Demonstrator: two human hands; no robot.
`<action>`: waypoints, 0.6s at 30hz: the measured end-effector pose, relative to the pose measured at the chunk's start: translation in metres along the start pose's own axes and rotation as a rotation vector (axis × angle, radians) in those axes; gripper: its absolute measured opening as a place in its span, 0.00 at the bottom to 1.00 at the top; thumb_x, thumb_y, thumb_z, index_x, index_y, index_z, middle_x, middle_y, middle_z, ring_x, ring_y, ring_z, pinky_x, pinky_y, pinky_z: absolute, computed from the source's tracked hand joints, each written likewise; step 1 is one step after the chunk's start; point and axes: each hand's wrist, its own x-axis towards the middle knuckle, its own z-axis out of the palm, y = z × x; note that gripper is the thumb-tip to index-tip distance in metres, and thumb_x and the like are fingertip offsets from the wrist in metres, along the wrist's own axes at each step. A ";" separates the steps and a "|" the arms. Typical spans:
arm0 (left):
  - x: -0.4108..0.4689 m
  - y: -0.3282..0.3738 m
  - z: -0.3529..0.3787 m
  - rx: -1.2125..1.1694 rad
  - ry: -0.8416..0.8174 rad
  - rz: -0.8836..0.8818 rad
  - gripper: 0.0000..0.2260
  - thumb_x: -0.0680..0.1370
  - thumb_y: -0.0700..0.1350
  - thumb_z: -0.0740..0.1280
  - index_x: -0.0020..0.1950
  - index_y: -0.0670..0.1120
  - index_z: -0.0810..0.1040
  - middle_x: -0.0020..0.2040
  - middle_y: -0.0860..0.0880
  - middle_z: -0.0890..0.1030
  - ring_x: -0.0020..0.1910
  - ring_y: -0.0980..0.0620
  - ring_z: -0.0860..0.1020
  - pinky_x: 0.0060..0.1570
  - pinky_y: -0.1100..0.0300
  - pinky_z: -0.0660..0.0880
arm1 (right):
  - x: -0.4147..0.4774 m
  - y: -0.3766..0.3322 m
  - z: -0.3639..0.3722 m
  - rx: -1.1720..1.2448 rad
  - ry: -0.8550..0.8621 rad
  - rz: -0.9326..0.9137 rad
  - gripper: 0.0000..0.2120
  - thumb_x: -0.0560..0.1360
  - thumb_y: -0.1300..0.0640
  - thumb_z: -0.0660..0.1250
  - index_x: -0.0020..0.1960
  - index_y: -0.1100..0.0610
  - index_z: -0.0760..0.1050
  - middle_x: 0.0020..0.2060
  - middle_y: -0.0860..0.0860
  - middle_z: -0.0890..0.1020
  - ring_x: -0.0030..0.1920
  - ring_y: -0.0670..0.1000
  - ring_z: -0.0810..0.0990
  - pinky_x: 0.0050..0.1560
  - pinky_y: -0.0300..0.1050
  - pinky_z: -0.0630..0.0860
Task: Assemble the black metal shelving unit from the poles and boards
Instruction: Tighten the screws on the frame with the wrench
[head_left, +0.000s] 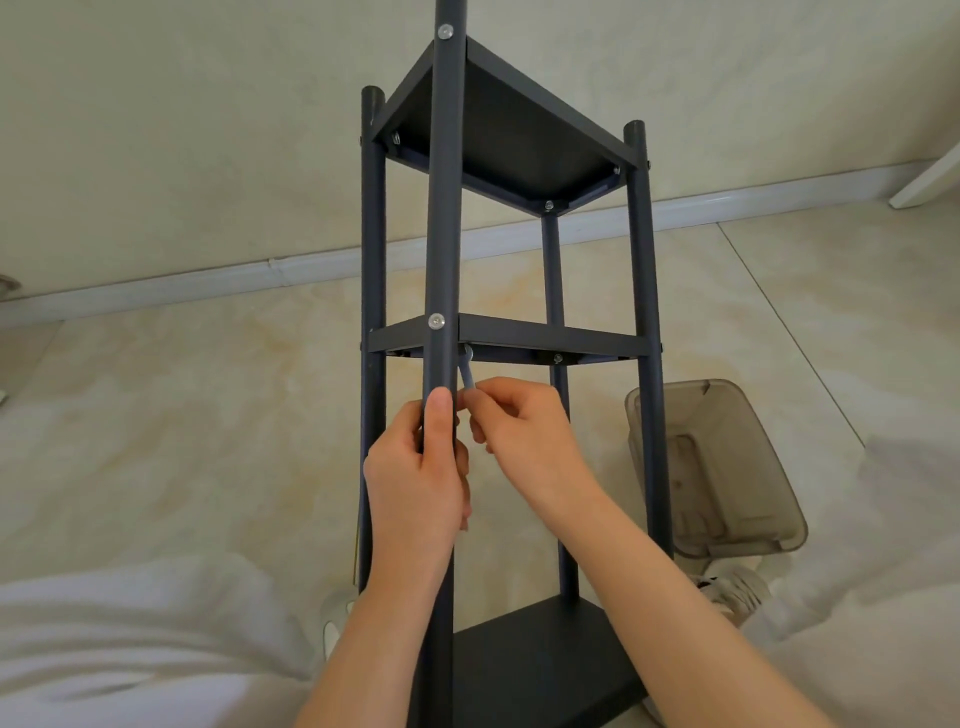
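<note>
The black metal shelving unit (639, 291) stands upright on the floor right in front of me, with three boards fixed between four poles. My left hand (415, 478) grips the near pole (444, 208) just below the middle board (545, 340), thumb lying along the pole. My right hand (524, 441) pinches a small silver wrench (466, 371), whose head sits on a fastener under the middle board's near corner. Silver screw heads show on the near pole at the middle and top boards. The bottom board (545, 654) lies between my forearms.
A translucent grey plastic bin (727, 467) lies on the tiled floor to the right, behind the right pole. A white baseboard (260, 275) runs along the wall beyond. My white-clad legs frame the shelf at lower left and lower right, with a white shoe (737, 587) near the bin.
</note>
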 end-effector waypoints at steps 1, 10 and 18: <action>0.000 -0.001 0.000 0.008 0.000 0.004 0.21 0.81 0.59 0.55 0.42 0.46 0.76 0.25 0.50 0.73 0.18 0.52 0.70 0.20 0.63 0.67 | 0.001 0.001 0.000 0.002 0.008 0.012 0.13 0.80 0.58 0.62 0.41 0.51 0.82 0.25 0.39 0.75 0.32 0.40 0.73 0.37 0.35 0.71; -0.001 0.001 0.001 0.015 -0.010 0.008 0.23 0.80 0.61 0.55 0.40 0.45 0.75 0.25 0.49 0.73 0.18 0.50 0.70 0.19 0.62 0.68 | 0.011 -0.010 -0.006 0.036 0.013 0.018 0.14 0.80 0.56 0.63 0.40 0.46 0.83 0.26 0.38 0.75 0.33 0.39 0.73 0.42 0.39 0.73; -0.003 0.002 0.002 0.027 -0.011 0.016 0.21 0.82 0.58 0.55 0.39 0.46 0.74 0.25 0.49 0.73 0.18 0.51 0.70 0.20 0.63 0.67 | 0.015 -0.005 -0.010 -0.022 0.000 -0.069 0.22 0.79 0.58 0.65 0.26 0.51 0.71 0.21 0.43 0.72 0.24 0.41 0.67 0.29 0.29 0.65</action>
